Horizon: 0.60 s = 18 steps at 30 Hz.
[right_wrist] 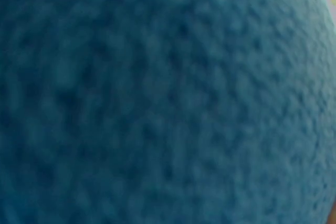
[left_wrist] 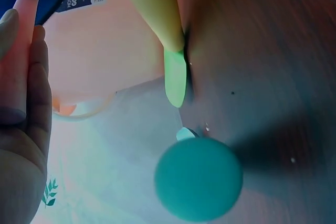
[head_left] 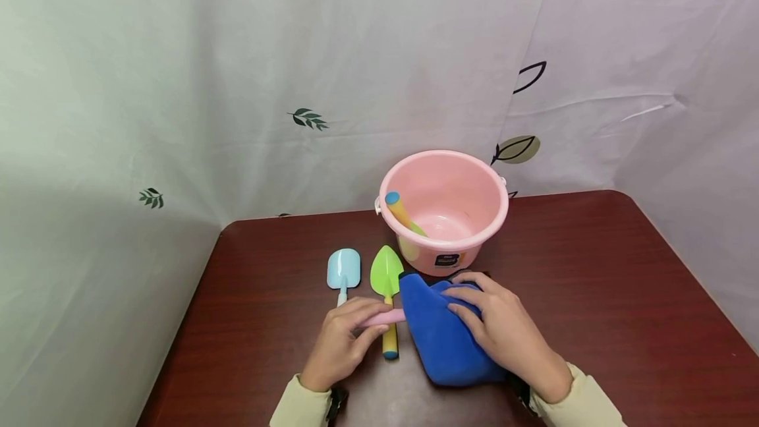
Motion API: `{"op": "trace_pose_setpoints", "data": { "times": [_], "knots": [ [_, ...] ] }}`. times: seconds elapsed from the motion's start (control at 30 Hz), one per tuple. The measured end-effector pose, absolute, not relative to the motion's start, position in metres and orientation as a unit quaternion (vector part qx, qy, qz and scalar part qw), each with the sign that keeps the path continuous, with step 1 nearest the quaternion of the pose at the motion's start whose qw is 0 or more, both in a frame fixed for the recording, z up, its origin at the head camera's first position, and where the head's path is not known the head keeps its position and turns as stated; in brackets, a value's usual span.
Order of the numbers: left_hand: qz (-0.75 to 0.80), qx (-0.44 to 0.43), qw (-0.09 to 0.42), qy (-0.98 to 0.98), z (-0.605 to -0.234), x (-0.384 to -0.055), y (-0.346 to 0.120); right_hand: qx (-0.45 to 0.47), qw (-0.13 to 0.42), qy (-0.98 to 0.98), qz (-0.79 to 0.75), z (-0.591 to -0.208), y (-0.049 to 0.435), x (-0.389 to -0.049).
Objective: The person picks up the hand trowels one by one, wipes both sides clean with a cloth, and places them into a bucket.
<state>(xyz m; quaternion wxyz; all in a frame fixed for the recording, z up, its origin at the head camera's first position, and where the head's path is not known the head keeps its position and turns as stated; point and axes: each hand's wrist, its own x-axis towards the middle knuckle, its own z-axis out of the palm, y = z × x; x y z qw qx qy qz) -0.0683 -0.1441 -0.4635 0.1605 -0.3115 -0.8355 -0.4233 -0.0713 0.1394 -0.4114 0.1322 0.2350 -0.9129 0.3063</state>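
Observation:
My left hand [head_left: 340, 341] grips a pink handle [head_left: 382, 317] between thumb and fingers. The handle's far end goes under a blue cloth [head_left: 447, 341], which hides whatever is there. Fingers bent over the cloth, my right hand [head_left: 504, 328] holds it at its upper right side. In the right wrist view the cloth [right_wrist: 168, 98] fills nearly the whole picture. Beneath the pink handle lies a trowel with a green blade [head_left: 385, 272] and a yellow grip. Just left of it is a light blue toy shovel [head_left: 344, 269], its handle partly behind my left hand.
Behind the hands stands a pink bucket [head_left: 443, 249] with a label on its front. A tool with a yellow, blue-tipped handle [head_left: 398, 209] leans inside it. The brown table [head_left: 593, 295] meets pale patterned cloth walls [head_left: 367, 51] at the back and sides.

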Motion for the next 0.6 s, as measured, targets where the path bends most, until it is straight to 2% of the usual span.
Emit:
{"op": "trace_pose_setpoints", "data": {
  "times": [0.6],
  "knots": [
    [-0.429,-0.334,0.184,-0.819,-0.461,-0.066,-0.140,0.228,0.143,-0.923,0.275,-0.423,0.132,-0.070]
  ]
}}
